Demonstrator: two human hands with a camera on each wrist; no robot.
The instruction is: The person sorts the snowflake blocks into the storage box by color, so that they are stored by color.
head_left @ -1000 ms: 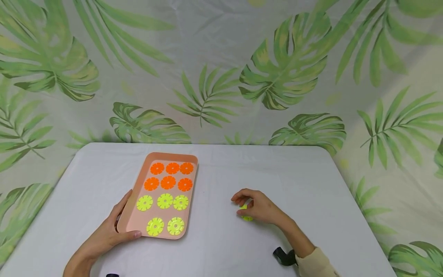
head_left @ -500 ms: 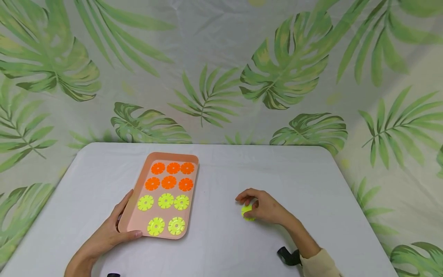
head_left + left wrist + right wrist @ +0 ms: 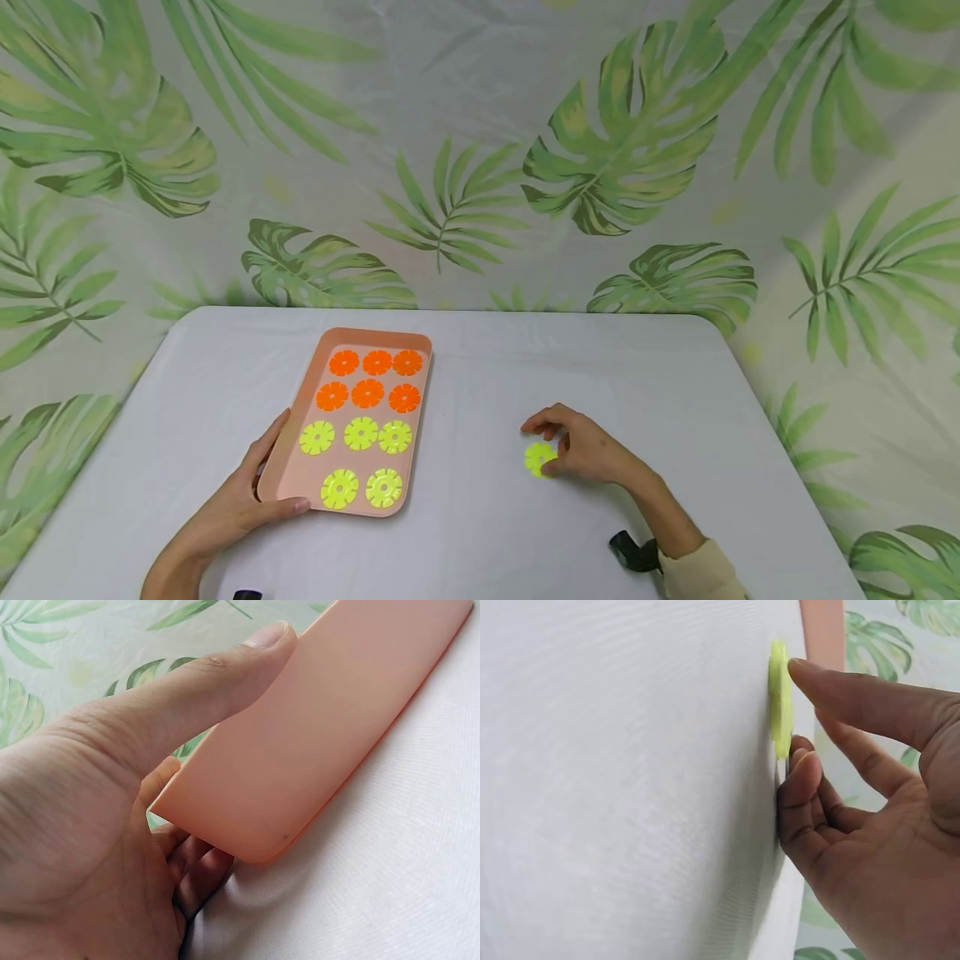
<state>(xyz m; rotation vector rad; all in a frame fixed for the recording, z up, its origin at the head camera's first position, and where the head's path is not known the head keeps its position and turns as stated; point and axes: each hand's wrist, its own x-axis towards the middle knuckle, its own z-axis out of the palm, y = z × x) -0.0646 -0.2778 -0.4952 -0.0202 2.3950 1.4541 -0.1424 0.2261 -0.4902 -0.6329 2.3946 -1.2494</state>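
Observation:
A peach-pink tray [image 3: 377,337] stands left of centre on the white table. Inside lie several orange notched discs [image 3: 367,393] in the two upper rows and several yellow-green notched discs [image 3: 339,489] in the two lower rows. My left hand [image 3: 225,510] grips the tray's lower left corner, thumb along the near rim and fingers at the left side. Right of the tray, a single yellow-green notched disc [image 3: 537,458] lies on the tabletop. My right hand [image 3: 592,450] is beside it, fingers loosely bent. In the right wrist view the thumb is at that disc's [image 3: 779,697] upper face, the other fingers off it.
A white cloth [image 3: 465,533] covers the table, whose far edge meets a leaf-patterned backdrop [image 3: 450,208]. A black wrist-camera part [image 3: 633,552] sits below the right forearm, and another dark piece [image 3: 247,595] shows at the bottom left.
My right hand has drawn slightly to the right, uncovering more of the lone yellow-green disc, which stays about where it was. The left hand and the tray hold still.

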